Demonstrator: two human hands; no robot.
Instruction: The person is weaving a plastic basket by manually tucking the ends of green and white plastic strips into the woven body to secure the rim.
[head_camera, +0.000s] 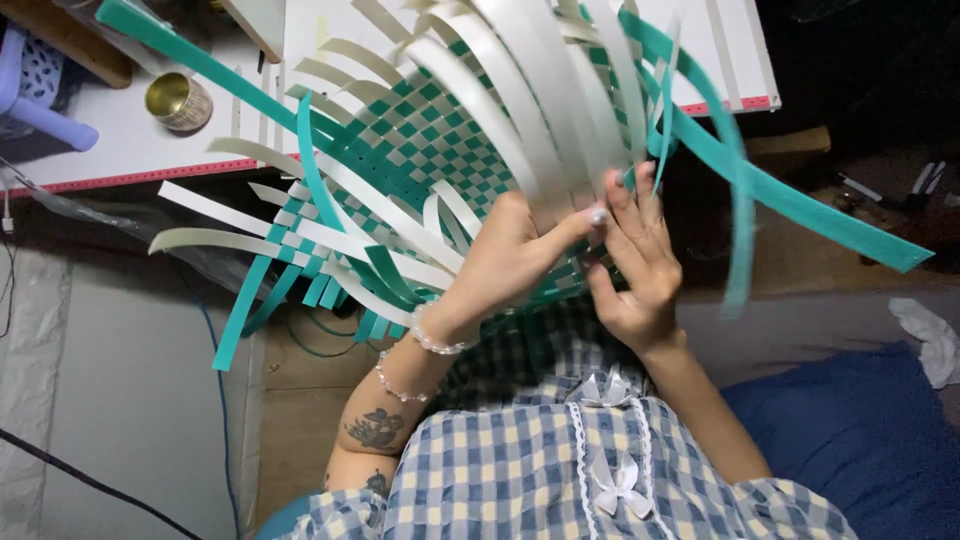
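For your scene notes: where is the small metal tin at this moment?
In the head view the metal tin stands upper left on the white table, left of the woven basket, away from both hands.

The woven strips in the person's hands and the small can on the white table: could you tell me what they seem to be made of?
The woven strips look like flat plastic strapping, teal and cream, smooth and springy: loose ends hold stiff curves. The can looks like metal, with a shiny golden inside. Both hands, left hand and right hand, grip the weave.
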